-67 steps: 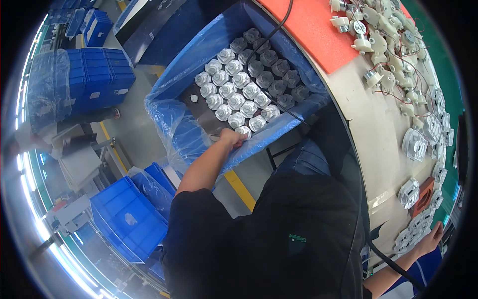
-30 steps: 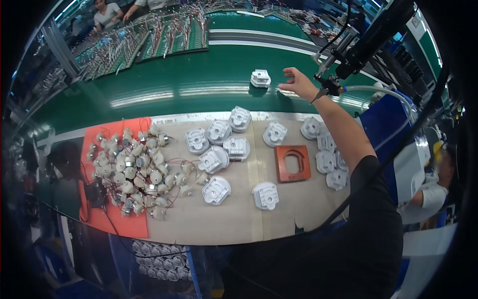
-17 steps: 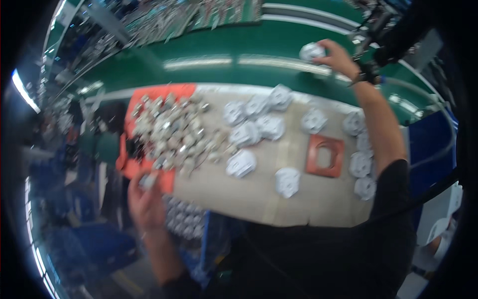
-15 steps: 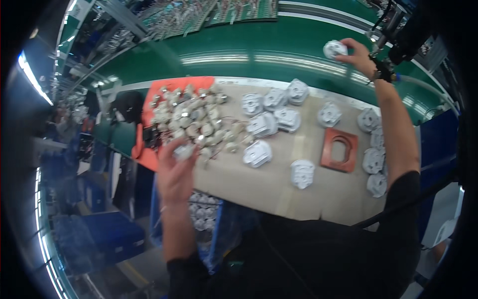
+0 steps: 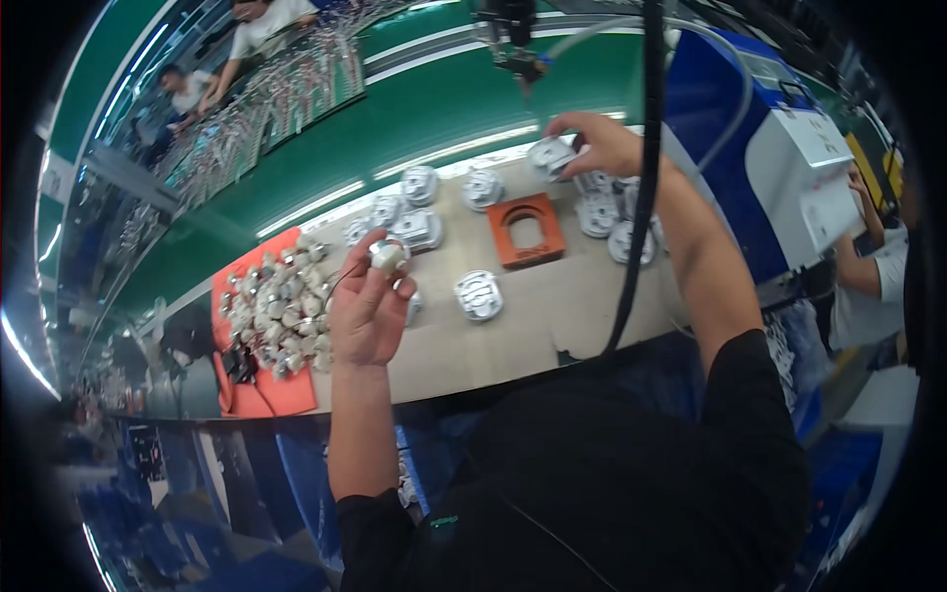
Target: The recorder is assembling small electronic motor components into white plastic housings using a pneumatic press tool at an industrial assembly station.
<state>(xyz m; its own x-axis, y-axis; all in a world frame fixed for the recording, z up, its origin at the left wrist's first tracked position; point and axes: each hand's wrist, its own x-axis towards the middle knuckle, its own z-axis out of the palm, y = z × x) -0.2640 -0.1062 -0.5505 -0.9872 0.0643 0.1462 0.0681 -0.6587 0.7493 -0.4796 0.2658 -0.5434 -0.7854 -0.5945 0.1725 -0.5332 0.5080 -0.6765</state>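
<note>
My left hand (image 5: 365,316) is raised over the table, palm up, its fingers closed on a small cream motor (image 5: 388,258) with a shiny metal part; a thin wire trails from it. Further right and farther away, my right hand (image 5: 607,146) grips a white plastic housing (image 5: 550,159) by its edge, just above the group of similar housings. Between my hands lie an orange fixture block (image 5: 528,255) with a round opening and a single white housing (image 5: 478,295). Part of another housing (image 5: 413,306) is hidden behind my left hand.
Several cream motors (image 5: 281,314) are heaped on an orange mat (image 5: 301,393) at the left. A green conveyor (image 5: 414,123) runs behind the table. A black cable (image 5: 646,148) hangs beside my right arm, near a blue-and-white machine (image 5: 804,168). Other people work at far left and right.
My view has turned rightward. My right hand has come down from over the green conveyor to the housings by the fixture. My left hand has moved up and away from the motor heap.
</note>
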